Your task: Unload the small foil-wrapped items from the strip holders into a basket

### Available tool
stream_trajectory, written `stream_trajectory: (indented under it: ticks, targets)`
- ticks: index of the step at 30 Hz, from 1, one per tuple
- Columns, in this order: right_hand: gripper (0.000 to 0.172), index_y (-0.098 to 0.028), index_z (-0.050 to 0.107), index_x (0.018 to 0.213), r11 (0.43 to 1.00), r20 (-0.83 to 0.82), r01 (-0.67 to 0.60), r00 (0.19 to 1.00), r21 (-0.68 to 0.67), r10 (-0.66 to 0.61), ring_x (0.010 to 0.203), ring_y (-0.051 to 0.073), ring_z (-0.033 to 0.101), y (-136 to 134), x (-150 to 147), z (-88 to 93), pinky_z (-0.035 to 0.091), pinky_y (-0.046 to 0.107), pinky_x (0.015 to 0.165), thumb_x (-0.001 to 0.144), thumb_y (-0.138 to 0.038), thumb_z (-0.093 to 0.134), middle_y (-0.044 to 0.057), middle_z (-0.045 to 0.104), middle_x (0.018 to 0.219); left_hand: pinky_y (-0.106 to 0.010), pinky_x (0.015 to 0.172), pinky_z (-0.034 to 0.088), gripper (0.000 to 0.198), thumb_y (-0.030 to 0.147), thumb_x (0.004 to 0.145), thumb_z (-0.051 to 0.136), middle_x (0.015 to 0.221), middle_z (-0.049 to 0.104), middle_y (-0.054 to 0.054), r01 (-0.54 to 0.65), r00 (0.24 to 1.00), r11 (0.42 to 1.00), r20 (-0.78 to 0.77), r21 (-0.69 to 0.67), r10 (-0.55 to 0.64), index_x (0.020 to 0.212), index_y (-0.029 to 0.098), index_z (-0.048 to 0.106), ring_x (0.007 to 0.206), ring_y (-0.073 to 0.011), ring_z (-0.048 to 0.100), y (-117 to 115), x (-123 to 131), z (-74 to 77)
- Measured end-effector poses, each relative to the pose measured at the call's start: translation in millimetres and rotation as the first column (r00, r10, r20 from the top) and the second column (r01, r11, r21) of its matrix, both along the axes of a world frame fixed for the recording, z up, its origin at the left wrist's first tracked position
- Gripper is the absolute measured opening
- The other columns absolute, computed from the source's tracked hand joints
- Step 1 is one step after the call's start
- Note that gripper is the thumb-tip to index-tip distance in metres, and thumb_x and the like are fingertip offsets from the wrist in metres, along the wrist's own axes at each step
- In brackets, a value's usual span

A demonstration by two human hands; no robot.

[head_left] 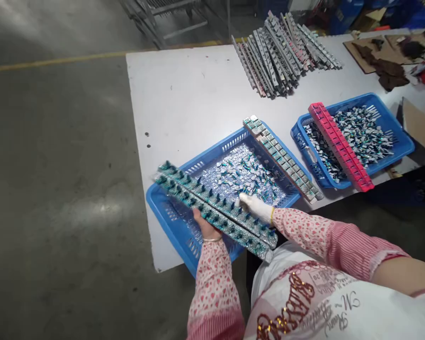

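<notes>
My left hand [207, 226], bare with a bracelet at the wrist, grips two long silvery strips [216, 208] lying side by side. Rows of dark teal pointed pieces stick up from them. The strips slant over a blue plastic basket [170, 219], and their far left end is blurred. At their upper edge is my right hand [257, 207] in a white glove, its fingers partly hidden behind the strips. Small teal and white pieces [250, 174] lie on clear plastic in the basket. Another strip pair, faced with square blocks [283, 160], rests across the basket's right side.
To the right, a second blue basket [393, 151] holds many small pieces, with a pink-red bar [340, 144] across it. A pile of long strips [276, 56] lies at the back of the white table [180, 94]. Cardboard with brown cloth [386, 71] sits far right.
</notes>
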State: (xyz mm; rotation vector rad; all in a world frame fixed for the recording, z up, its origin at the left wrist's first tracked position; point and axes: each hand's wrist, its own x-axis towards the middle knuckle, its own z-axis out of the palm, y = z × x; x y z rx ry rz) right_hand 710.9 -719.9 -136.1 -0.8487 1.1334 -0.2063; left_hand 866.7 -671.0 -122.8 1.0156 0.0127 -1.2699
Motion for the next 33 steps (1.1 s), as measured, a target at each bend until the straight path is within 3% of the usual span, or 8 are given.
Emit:
stream_trajectory:
  ticks: [3,7,11,13,17,20,27,33]
  targets:
    - [0.059,-0.018,0.062,0.104,0.91,-0.061,-0.249,0.968,-0.333,0.243,0.066,0.014,0.059,-15.0,1.7,21.7,0.044,0.025,0.058,0.09,-0.068,0.035,0.004,0.066,0.081,-0.039,0.106,0.04,0.06,0.066,0.081,0.047,0.131,0.061,-0.005,-0.111,0.985,0.994,0.134,-0.011,0.111,0.125,0.027,0.061,0.129,-0.0229,0.049,15.5,4.8,13.7]
    - [0.05,-0.022,0.062,0.107,0.412,-0.436,-0.635,0.761,-0.654,0.48,0.078,0.02,0.061,-5.2,25.2,43.5,0.04,0.027,0.064,0.086,-0.066,0.047,0.005,0.068,0.089,-0.041,0.111,0.035,0.062,0.067,0.083,0.043,0.138,0.056,-0.005,-0.232,0.941,0.973,0.255,0.003,0.224,0.128,0.027,0.059,0.134,-0.025,0.043,45.4,0.5,34.9]
    - [0.047,-0.022,0.063,0.098,0.1,-0.487,-0.68,0.611,-0.726,0.624,0.074,0.02,0.061,20.5,46.0,44.8,0.036,0.028,0.062,0.093,-0.061,0.037,0.007,0.068,0.083,-0.04,0.113,0.032,0.058,0.063,0.085,0.039,0.14,0.054,0.001,-0.383,0.866,0.923,0.364,0.04,0.343,0.13,0.033,0.058,0.138,-0.0245,0.037,77.2,-8.6,50.5]
    - [0.044,-0.021,0.064,0.091,0.131,-0.416,-0.638,0.63,-0.759,0.656,0.076,0.019,0.06,24.3,52.7,39.8,0.036,0.028,0.063,0.091,-0.061,0.043,0.006,0.067,0.082,-0.04,0.113,0.032,0.056,0.062,0.085,0.038,0.139,0.055,0.004,-0.444,0.825,0.895,0.409,0.046,0.389,0.131,0.036,0.057,0.139,-0.0241,0.036,93.8,-11.9,53.4]
    - [0.042,-0.019,0.064,0.097,0.395,-0.334,-0.605,0.752,-0.691,0.568,0.073,0.015,0.057,3.6,65.2,23.1,0.038,0.025,0.062,0.093,-0.054,0.041,0.005,0.066,0.085,-0.041,0.114,0.032,0.055,0.059,0.086,0.038,0.137,0.056,0.005,-0.538,0.742,0.843,0.486,0.022,0.461,0.133,0.037,0.054,0.138,-0.0246,0.036,127.7,-14.8,49.5]
    - [0.039,-0.017,0.063,0.102,0.439,-0.378,-0.654,0.734,-0.615,0.564,0.07,0.015,0.057,-13.6,68.1,9.5,0.038,0.024,0.062,0.095,-0.047,0.039,0.005,0.066,0.084,-0.041,0.114,0.032,0.058,0.059,0.086,0.036,0.138,0.055,0.004,-0.611,0.703,0.79,0.494,0.052,0.511,0.136,0.034,0.052,0.137,-0.0256,0.039,148.5,-13.8,42.1]
    - [0.05,-0.022,0.062,0.112,0.222,-0.395,-0.781,0.512,-0.584,0.763,0.083,0.018,0.062,29.3,53.6,10.1,0.04,0.026,0.069,0.093,-0.061,0.038,0.006,0.069,0.099,-0.041,0.111,0.036,0.065,0.064,0.085,0.034,0.143,0.05,0.0,-0.688,0.675,0.719,0.451,0.1,0.584,0.139,0.031,0.049,0.135,-0.0285,0.041,165.0,1.7,33.7]
    - [0.051,-0.022,0.063,0.095,-0.105,-0.582,-0.788,0.35,-0.607,0.734,0.075,0.02,0.062,73.3,67.7,17.0,0.033,0.026,0.059,0.093,-0.064,0.034,0.007,0.069,0.085,-0.042,0.113,0.032,0.064,0.062,0.084,0.038,0.142,0.051,-0.001,-0.701,0.683,0.702,0.405,0.128,0.608,0.138,0.029,0.051,0.137,-0.0285,0.039,168.1,17.3,32.1]
